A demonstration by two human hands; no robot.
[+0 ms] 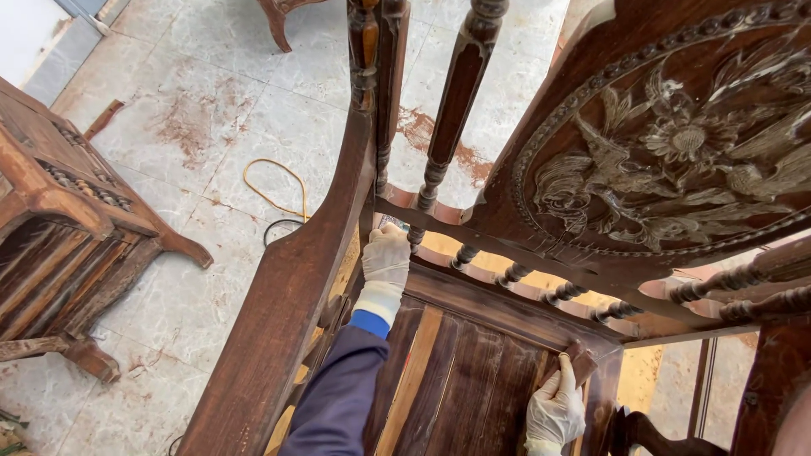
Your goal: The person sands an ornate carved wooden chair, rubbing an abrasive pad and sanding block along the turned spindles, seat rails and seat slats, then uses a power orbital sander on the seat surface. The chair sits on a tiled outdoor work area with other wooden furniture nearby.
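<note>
A dark carved wooden chair fills the view, with a flower-carved back panel (676, 143), turned spindles (456, 93) and a slatted seat (456, 371). My left hand (386, 257), in a white glove with a blue sleeve, is curled at the corner where the armrest (287, 287) meets the lower back rail (507, 308). A small grey sheet (390, 221) peeks out above its knuckles. My right hand (555, 411), also gloved, pinches a small brown folded piece (580, 359) against the right end of that rail.
Another brown wooden furniture piece (59, 219) stands at the left on the stained tile floor (211, 110). A yellow cord (274, 190) and a black cable (279, 228) lie on the tiles. A curved wooden leg (277, 19) shows at the top.
</note>
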